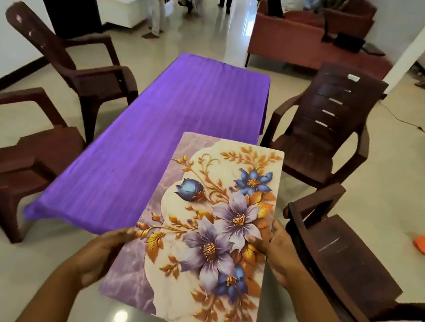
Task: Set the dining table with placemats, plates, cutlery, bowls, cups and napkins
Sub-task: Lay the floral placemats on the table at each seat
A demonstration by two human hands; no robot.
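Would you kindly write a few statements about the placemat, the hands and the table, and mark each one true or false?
1. Both hands hold the floral placemat, the left hand on one long edge and the right hand on the other. True.
2. The table wears a green cloth. False: it is purple.
3. Plates already sit on the table. False: none show.
4. Brown chairs stand on both sides of the table. True.

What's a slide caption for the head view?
Both hands, left and right, hold a floral placemat over the purple-clothed table.
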